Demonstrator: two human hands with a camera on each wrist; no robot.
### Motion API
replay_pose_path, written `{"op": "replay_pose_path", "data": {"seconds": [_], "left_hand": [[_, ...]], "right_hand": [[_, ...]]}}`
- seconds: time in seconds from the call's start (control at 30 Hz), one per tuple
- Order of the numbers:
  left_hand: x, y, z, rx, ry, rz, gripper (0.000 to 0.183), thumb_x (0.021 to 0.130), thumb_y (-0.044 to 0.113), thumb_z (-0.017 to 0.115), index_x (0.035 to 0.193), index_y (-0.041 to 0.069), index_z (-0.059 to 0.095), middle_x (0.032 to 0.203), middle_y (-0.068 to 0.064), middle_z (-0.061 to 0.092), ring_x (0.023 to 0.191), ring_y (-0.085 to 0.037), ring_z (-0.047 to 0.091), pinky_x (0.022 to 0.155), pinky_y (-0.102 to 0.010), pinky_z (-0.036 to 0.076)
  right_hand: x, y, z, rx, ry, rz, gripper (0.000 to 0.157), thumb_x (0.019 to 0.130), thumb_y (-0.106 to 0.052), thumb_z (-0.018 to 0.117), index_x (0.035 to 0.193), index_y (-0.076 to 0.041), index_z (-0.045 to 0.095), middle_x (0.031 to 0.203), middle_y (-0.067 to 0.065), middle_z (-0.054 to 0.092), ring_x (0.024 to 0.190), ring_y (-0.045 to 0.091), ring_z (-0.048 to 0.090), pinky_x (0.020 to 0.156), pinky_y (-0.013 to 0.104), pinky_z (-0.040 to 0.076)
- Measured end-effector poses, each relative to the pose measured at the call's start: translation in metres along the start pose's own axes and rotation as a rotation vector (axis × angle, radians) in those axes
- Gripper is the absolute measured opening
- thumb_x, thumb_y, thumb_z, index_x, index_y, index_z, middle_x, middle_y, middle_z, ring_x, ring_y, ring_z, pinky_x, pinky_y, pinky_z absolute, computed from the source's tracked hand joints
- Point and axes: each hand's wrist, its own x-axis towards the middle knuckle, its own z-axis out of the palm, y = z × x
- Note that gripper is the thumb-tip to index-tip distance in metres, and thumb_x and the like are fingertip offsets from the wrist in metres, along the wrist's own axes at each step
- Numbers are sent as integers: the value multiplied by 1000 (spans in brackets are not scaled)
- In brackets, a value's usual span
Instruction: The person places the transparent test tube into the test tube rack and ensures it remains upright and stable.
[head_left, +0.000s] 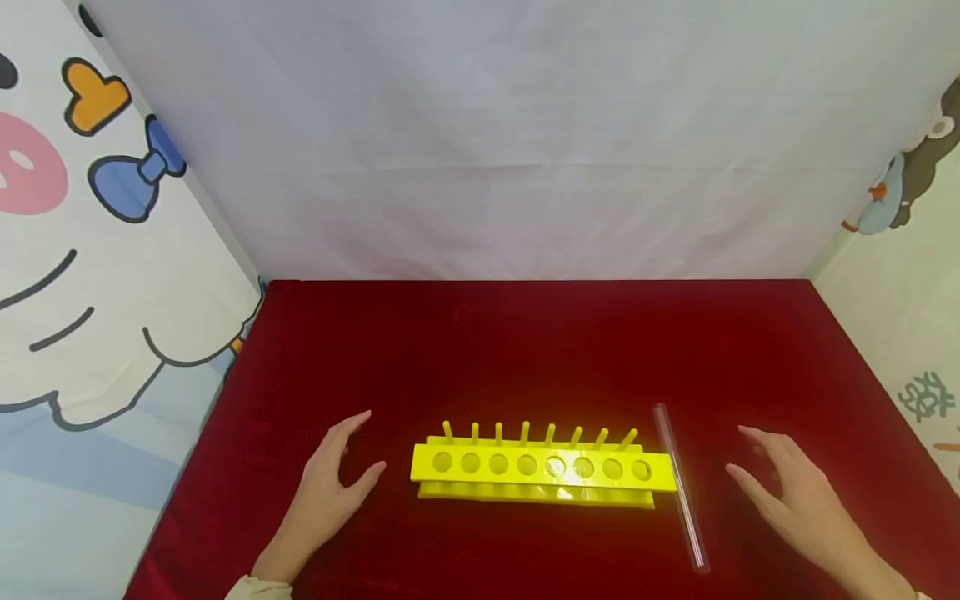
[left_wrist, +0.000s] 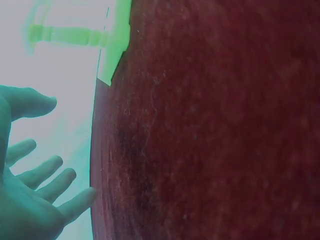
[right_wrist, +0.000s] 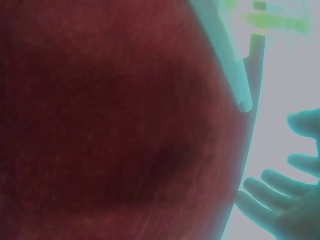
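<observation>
A yellow test tube rack (head_left: 543, 472) with a row of round holes and several upright pegs stands on the dark red cloth, between the two hands. Just right of it lies a clear glass tube (head_left: 684, 500), slanting toward the front. My left hand (head_left: 327, 489) is held left of the rack, thumb and fingers apart, touching nothing. On the other side my right hand (head_left: 797, 494) hovers right of the tube, also spread and holding nothing. In the left wrist view the rack's end (left_wrist: 112, 45) shows above the fingers; the right wrist view shows the tube's tip (right_wrist: 244, 102).
A dark red cloth (head_left: 450, 358) covers the table. Behind it hangs a white sheet (head_left: 517, 150). Cartoon-printed curtains stand at the left (head_left: 105, 275) and right (head_left: 907, 317) sides.
</observation>
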Motion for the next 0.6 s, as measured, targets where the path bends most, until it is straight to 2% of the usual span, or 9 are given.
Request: {"op": "replay_pose_path", "data": {"seconds": [0.07, 0.13, 0.27, 0.43, 0.6], "left_hand": [[0, 0, -1, -46, -10, -2, 64, 83, 15, 74, 139, 11, 43, 134, -7, 49, 120, -24, 46, 91, -46, 45], [0, 1, -2, -104, -24, -6, 62, 83, 15, 74, 138, 12, 45, 133, -6, 51, 119, -22, 48, 90, -44, 47], [0, 1, -1, -238, -54, -11, 58, 84, 16, 74, 135, 12, 48, 132, -6, 52, 120, -20, 49, 92, -40, 47], [0, 1, 0, -408, -110, -3, 57, 85, 13, 71, 136, 12, 46, 136, -10, 49, 123, -19, 47, 95, -32, 45], [1, 0, 1, -510, -157, -5, 58, 86, 11, 70, 138, 15, 44, 138, -14, 46, 125, -16, 45, 96, -31, 44]], "right_hand": [[0, -1, 1, 12, 8, 4, 53, 83, -19, 73, 127, -1, 50, 115, 15, 55, 93, 30, 55, 66, 27, 54], [1, -1, 1, 21, 19, 6, 53, 82, -17, 75, 126, -2, 51, 112, 14, 57, 90, 28, 56, 64, 18, 51], [2, -4, 2, 42, 47, -3, 52, 78, -14, 78, 123, -2, 53, 106, 12, 59, 85, 21, 56, 62, 13, 48], [4, -9, 2, 66, 68, -3, 52, 74, -10, 80, 119, -2, 55, 99, 11, 62, 79, 5, 55, 58, 11, 47], [5, -15, 3, 88, 68, 22, 48, 75, -10, 79, 117, -3, 56, 95, 11, 63, 75, -3, 55, 57, 13, 49]]}}
